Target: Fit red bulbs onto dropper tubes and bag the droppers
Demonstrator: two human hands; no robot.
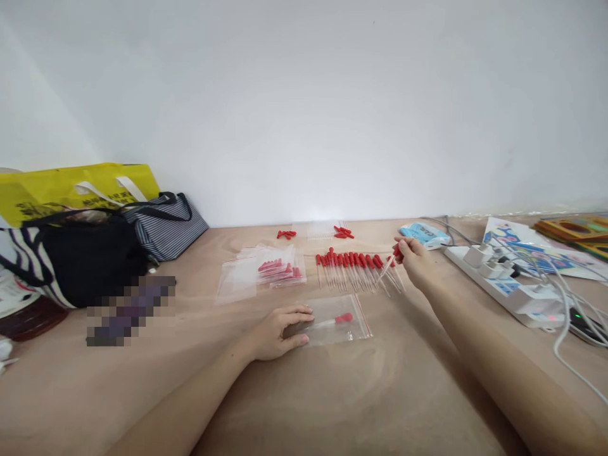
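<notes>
My left hand lies on the table with thumb and fingers apart, touching the left end of a clear zip-lock bag. Inside that bag is one dropper with a red bulb, lying flat. My right hand pinches another dropper by its red bulb, its clear tube slanting down to the left. Just beside it, a row of droppers lies side by side with bulbs towards the wall. Left of the row is a stack of filled zip-lock bags, with flat clear bags next to it.
Loose red bulbs and a second group of red bulbs lie near the wall. A blue packet, a white power strip and cables are at right. At left stand a striped bag and a yellow bag.
</notes>
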